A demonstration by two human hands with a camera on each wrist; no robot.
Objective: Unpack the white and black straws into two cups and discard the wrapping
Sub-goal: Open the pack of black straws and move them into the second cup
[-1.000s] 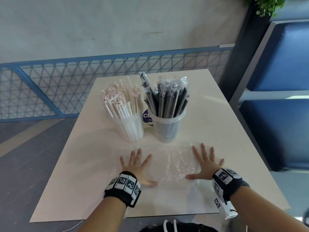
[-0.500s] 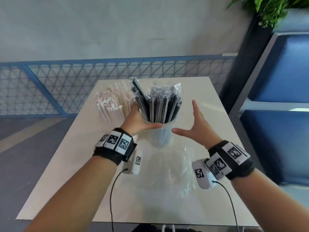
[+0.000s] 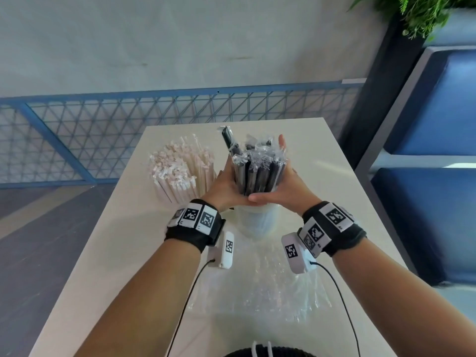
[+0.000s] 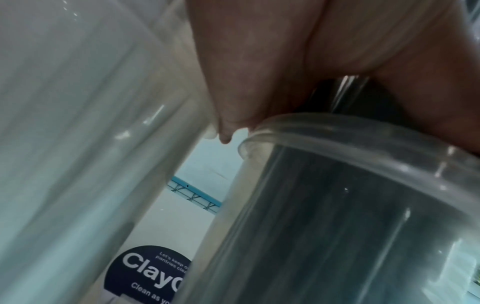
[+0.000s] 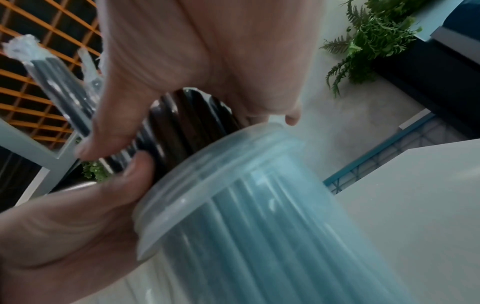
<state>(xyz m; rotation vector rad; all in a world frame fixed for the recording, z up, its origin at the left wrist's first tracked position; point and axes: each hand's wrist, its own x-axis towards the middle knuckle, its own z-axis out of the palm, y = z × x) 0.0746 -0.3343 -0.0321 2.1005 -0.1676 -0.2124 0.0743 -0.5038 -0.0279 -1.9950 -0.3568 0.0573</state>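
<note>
A bundle of black straws (image 3: 257, 171) in clear sleeves stands in a clear cup (image 3: 257, 222) at the middle of the white table (image 3: 347, 202). My left hand (image 3: 226, 186) and right hand (image 3: 286, 189) wrap around the bundle just above the cup's rim, thumbs in front. In the right wrist view, fingers and thumb curl round the black straws (image 5: 182, 123) above the cup (image 5: 259, 226). One straw (image 3: 228, 140) sticks out to the left. White straws (image 3: 180, 173) fill a second cup (image 4: 78, 123) to the left. The clear wrapping (image 3: 278, 287) lies flat in front of the cups.
A round dark sticker (image 4: 150, 273) lies on the table between the two cups. A blue mesh railing (image 3: 103, 130) runs behind the table. Blue seats (image 3: 438, 112) and a plant (image 3: 425, 14) stand at the right.
Both hands left the flat wrapping and rose to the black straws. The left reached the bundle first, then the right closed round it from the other side.
</note>
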